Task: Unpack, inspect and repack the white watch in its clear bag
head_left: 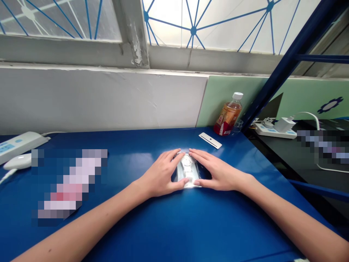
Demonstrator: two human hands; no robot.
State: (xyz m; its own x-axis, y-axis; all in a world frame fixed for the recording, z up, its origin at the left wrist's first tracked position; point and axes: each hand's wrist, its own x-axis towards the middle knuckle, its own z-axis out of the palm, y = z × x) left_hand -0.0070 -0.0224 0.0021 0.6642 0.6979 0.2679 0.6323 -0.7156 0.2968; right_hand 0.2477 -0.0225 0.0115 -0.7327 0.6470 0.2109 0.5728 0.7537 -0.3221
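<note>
A pale, silvery wristwatch [187, 162] lies inside a clear plastic bag [192, 182], flat on the blue table [180, 225]. My left hand [165, 173] rests along the bag's left side, its fingertips at the far edge and its thumb on the near edge. On the opposite side, my right hand [215, 171] mirrors it, fingers reaching the far end and thumb at the near right corner. Both hands have their fingers stretched out, with wide gaps between thumb and fingers. Neither wraps around the bag.
A drink bottle [228, 114] stands at the back right beside a small clear cup [237, 126]. Before it lies a white card-like strip [210, 140]. At left are a power strip [20, 145], a white device with a cable [19, 161] and a blurred-out object [72, 183]. A blue metal post [283, 80] rises at right.
</note>
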